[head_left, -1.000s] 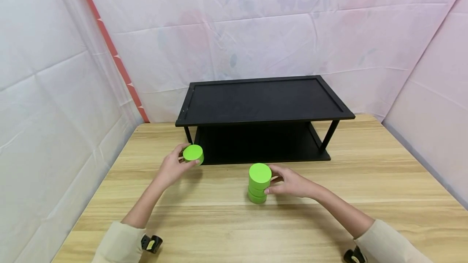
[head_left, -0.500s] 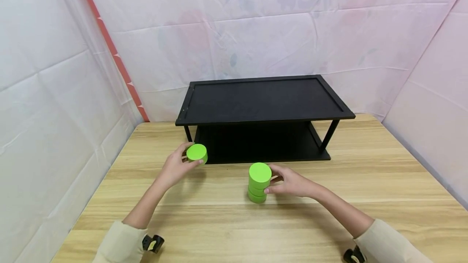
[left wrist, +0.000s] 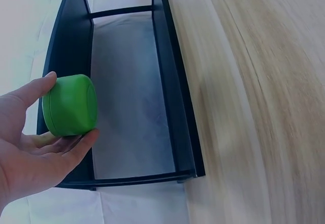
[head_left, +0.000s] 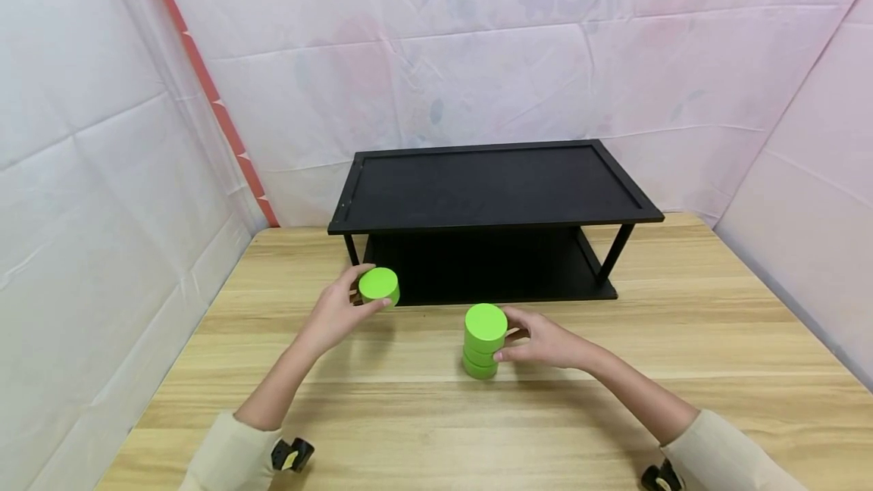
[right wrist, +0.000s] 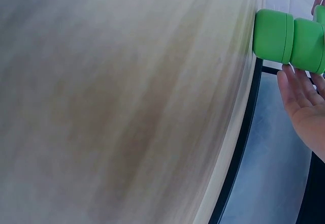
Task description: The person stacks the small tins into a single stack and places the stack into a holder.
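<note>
Green and round, a container (head_left: 379, 286) is pinched between the left hand's (head_left: 339, 314) thumb and fingers, raised near the black rack's (head_left: 495, 186) left front corner. The right hand (head_left: 542, 341) touches the green stack (head_left: 484, 339) on the tabletop (head_left: 423, 430) — whether it also grips, I can't tell. A sideways nudge could topple the stack — a slackened pinch could drop the container.

"What's at twelve o'clock?"
"Creased white sheeting (head_left: 477, 74), faintly pink, behind a low black two-tier shelf (head_left: 494, 186)."
"And ten?"
"A red strip (head_left: 213, 95) slants down toward the wood-grain table (head_left: 436, 434), which spans six o'clock."
"Three?"
"A pale side sheet (head_left: 811, 195)."
</note>
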Demonstrator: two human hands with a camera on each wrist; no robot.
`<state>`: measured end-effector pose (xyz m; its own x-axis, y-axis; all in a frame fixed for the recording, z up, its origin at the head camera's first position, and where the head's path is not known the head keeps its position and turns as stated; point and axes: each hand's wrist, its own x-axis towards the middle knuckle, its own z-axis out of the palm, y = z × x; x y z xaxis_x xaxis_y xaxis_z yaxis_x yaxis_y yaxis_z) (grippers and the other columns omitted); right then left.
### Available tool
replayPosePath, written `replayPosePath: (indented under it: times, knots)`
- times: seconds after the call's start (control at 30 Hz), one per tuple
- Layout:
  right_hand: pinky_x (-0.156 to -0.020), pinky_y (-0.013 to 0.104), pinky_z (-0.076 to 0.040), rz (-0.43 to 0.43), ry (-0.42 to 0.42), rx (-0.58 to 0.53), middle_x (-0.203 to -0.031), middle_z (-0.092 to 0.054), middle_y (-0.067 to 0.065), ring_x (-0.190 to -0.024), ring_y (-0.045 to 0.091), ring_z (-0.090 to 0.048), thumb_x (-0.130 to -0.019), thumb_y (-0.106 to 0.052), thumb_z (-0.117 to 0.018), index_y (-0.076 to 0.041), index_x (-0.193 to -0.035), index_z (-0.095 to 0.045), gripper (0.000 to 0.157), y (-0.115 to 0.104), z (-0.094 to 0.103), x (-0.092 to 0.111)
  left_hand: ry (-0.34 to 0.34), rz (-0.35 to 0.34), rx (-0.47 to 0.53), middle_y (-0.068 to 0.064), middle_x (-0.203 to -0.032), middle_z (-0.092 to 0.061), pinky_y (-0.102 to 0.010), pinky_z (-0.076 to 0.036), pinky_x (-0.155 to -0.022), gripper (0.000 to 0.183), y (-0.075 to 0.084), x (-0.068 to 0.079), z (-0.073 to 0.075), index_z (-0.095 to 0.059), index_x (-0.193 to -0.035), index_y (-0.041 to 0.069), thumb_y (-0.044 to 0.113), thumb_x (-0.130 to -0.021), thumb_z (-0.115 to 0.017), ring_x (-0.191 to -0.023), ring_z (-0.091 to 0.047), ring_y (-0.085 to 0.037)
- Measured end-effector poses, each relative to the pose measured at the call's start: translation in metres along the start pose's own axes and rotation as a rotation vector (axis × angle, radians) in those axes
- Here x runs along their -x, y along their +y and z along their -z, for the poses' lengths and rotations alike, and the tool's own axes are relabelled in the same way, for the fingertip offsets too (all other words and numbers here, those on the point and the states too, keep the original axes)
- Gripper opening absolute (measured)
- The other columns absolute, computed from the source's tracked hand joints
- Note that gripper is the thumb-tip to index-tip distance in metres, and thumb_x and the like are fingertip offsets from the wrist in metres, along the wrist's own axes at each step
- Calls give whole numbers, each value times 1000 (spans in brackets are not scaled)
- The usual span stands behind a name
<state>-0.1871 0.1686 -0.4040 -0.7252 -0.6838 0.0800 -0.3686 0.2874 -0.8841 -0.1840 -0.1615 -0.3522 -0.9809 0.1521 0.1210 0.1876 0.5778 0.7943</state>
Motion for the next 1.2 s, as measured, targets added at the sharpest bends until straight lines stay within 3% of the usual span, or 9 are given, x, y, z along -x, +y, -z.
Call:
replayPosePath:
  times: [1.2]
  knots:
    - [-87,39,-46,11,3,10,-121,-53,8,-106,23,-54,-79,-20,-74,-1,-134,-40,68,2,0,-1,-12,-94,-55,-9,-123,-53,-34,-48,-83,64,31,4,-18,-47,-131,8,25,-77,-76,-104,-55,-22]
